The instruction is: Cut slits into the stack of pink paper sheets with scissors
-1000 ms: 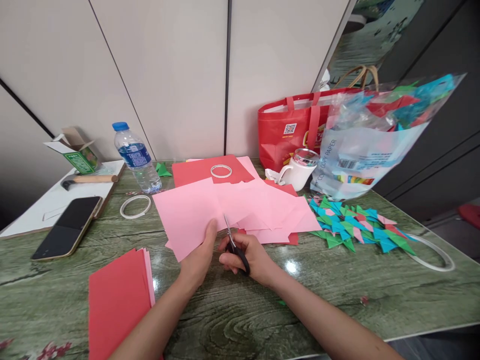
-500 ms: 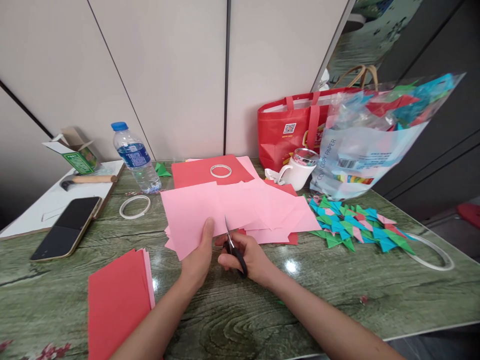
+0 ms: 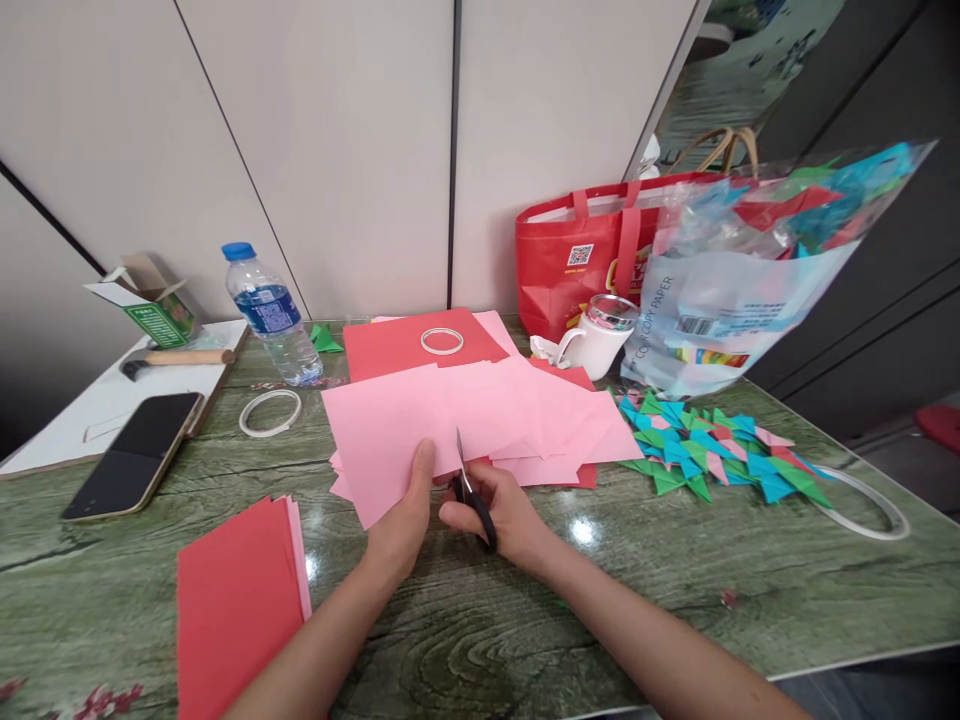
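Note:
My left hand (image 3: pixel 401 520) pinches the near edge of a pink paper sheet (image 3: pixel 390 435), thumb on top, and holds it just above the green table. My right hand (image 3: pixel 499 510) is closed round the black handles of a pair of scissors (image 3: pixel 469 485). The blades point away from me and sit in the sheet's near edge, right beside my left thumb. More pink and red sheets (image 3: pixel 547 420) lie spread under and behind the held sheet.
A stack of red sheets (image 3: pixel 232 600) lies near left. A phone (image 3: pixel 135 452), tape rings (image 3: pixel 270 412), a water bottle (image 3: pixel 270 315), a white mug (image 3: pixel 600 340), a red bag (image 3: pixel 592 255), a plastic bag (image 3: pixel 735 290) and several folded paper triangles (image 3: pixel 712 450) surround the work area.
The scissors have crept forward into the pink sheet, and the sheet has shifted slightly to the right. My hands have stayed in nearly the same spot.

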`<state>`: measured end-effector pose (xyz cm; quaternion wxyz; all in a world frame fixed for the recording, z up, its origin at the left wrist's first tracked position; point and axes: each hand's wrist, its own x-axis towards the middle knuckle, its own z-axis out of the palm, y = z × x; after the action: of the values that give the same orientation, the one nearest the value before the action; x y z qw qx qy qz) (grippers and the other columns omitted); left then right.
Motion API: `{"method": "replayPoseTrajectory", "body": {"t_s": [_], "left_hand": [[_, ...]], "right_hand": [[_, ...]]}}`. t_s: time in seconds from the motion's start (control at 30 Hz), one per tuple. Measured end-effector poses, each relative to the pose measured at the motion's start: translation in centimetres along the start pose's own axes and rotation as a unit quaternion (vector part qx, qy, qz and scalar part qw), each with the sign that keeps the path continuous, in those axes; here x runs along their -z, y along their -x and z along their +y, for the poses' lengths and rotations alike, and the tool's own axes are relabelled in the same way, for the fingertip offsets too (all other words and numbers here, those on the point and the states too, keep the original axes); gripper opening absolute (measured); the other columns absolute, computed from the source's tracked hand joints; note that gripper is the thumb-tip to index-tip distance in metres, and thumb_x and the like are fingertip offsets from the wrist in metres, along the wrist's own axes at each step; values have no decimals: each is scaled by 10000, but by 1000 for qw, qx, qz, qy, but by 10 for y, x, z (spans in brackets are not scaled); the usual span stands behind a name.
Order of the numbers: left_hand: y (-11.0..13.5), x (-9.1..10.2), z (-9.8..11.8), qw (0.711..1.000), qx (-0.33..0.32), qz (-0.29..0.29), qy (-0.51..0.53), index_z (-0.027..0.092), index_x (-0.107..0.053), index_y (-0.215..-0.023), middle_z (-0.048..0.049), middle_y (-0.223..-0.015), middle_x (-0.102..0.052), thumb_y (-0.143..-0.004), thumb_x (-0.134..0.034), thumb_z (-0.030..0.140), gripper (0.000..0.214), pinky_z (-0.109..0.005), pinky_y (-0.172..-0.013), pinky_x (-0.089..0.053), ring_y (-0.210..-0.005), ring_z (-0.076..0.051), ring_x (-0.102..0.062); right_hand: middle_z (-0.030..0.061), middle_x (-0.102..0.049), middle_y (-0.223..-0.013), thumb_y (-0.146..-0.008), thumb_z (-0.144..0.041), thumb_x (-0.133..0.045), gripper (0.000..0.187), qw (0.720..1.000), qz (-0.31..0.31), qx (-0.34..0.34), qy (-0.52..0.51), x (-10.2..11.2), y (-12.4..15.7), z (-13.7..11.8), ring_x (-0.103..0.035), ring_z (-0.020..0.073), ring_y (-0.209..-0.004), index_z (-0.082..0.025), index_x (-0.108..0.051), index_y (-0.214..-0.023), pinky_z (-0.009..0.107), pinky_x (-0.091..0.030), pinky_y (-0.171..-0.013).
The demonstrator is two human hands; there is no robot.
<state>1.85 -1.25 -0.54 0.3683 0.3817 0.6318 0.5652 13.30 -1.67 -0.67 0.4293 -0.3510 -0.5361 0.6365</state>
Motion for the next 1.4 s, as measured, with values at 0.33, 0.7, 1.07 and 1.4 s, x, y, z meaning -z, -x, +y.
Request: {"method": "replayPoseTrajectory", "body": {"t_s": [0.33, 0.7, 1.07, 1.4], "left_hand": [[2, 1, 8, 1000, -7, 11, -23, 195, -594, -951, -59, -1016, -627, -681, -535, 523, 429, -301, -942, -356, -997, -195, -547], [1, 0, 6, 1000, 5, 13, -13, 209, -595, -933, -50, -1007, -626, -666, -537, 542, 431, -306, -927, -360, -965, -199, -555], [0, 0, 5, 1000, 6, 1, 13, 199, -582, -945, -62, -997, -620, -667, -542, 533, 436, -312, -871, -404, -909, -193, -570], [1, -1, 5, 1000, 18, 14, 11, 196, -571, -980, -76, -1090, -591, -646, -557, 546, 484, -310, -932, -359, -994, -192, -545]], "right_hand": [[-47, -487, -535, -593, -425, -690, 355, 1000, 3, 10, 24, -1, 0, 4, -435, 76, -464, -150, -527, -749, 203, -365, -441], [-36, -523, -545, -630, -406, -666, 314, 1000, 1, 10, 16, -1, 0, 8, -450, 73, -424, -149, -530, -750, 206, -365, -414], [-52, -502, -495, -656, -389, -652, 308, 1000, 1, 3, 13, 1, -1, 13, -446, 72, -405, -144, -538, -804, 208, -359, -412], [-68, -475, -481, -670, -412, -629, 301, 1000, 11, -7, 15, -1, -1, 10, -442, 64, -379, -146, -531, -772, 217, -386, -413]]}}
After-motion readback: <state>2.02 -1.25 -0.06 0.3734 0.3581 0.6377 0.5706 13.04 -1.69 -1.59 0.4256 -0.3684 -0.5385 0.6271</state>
